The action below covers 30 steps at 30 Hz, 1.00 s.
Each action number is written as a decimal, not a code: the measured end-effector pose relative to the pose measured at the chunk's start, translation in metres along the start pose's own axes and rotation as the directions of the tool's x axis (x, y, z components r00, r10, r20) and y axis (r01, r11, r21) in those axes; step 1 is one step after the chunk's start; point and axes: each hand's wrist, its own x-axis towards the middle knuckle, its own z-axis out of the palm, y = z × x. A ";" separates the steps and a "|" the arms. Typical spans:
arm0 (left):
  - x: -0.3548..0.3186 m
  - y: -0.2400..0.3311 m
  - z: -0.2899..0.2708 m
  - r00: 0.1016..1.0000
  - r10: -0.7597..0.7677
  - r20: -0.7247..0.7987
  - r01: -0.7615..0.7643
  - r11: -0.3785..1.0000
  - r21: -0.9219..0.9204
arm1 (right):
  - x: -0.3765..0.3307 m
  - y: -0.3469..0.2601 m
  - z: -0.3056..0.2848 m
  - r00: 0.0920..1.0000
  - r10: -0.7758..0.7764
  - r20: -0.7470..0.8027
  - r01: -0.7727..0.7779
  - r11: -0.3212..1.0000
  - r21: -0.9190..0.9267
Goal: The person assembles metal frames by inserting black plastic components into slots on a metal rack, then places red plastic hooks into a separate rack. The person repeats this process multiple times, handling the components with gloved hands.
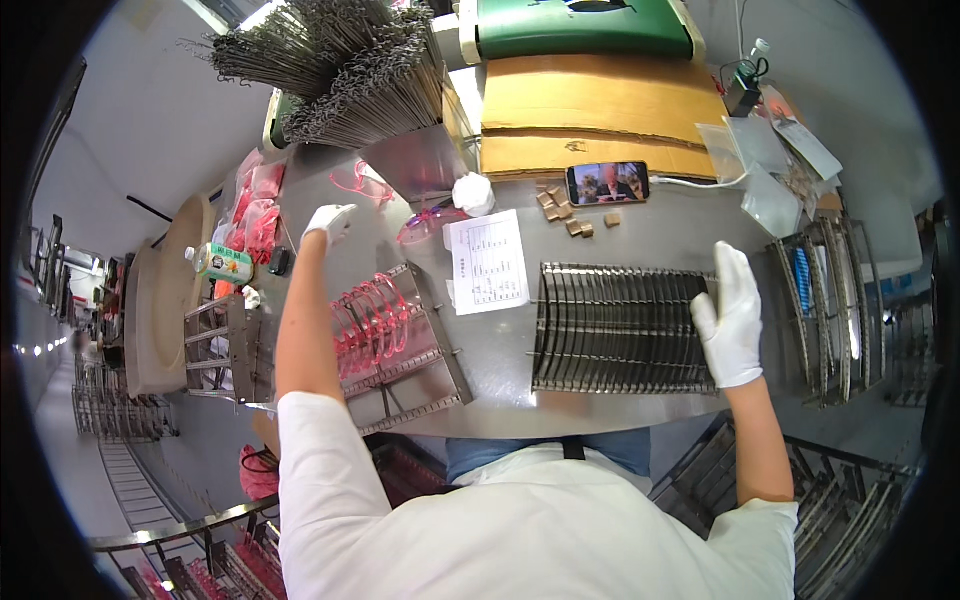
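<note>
Right hand (730, 320) lies flat, holding nothing, on the empty slotted metal rack (615, 330); left hand (330, 221) reaches past the rack of pink plastic glasses (385, 330) (grip unclear, half filled).

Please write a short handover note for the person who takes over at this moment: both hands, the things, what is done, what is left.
Left hand: gloved, open, stretched toward the pink glasses frames on the steel table.
Right hand: gloved, resting on the right end of the empty wire rack.
Done: the left rack holds a row of pink frames.
Left: the middle rack has no frames yet.
</note>
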 end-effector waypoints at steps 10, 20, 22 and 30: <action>0.130 -0.024 0.040 0.979 -0.193 0.061 0.166 0.589 -0.791 | 0.000 -0.013 -0.008 0.977 0.181 -0.111 -0.150 0.958 0.242; 0.152 -0.040 0.011 0.990 0.118 0.083 0.077 0.050 -0.996 | -0.016 -0.036 -0.021 0.951 0.296 -0.086 -0.233 0.872 0.430; 0.140 -0.053 -0.045 0.998 0.012 0.067 0.067 0.003 -0.998 | -0.017 -0.037 -0.020 0.956 0.275 -0.105 -0.191 0.850 0.491; -0.153 -0.031 -0.127 0.852 0.461 -0.247 -0.329 0.104 -0.939 | -0.020 -0.072 -0.019 0.974 0.164 -0.154 -0.050 0.824 0.565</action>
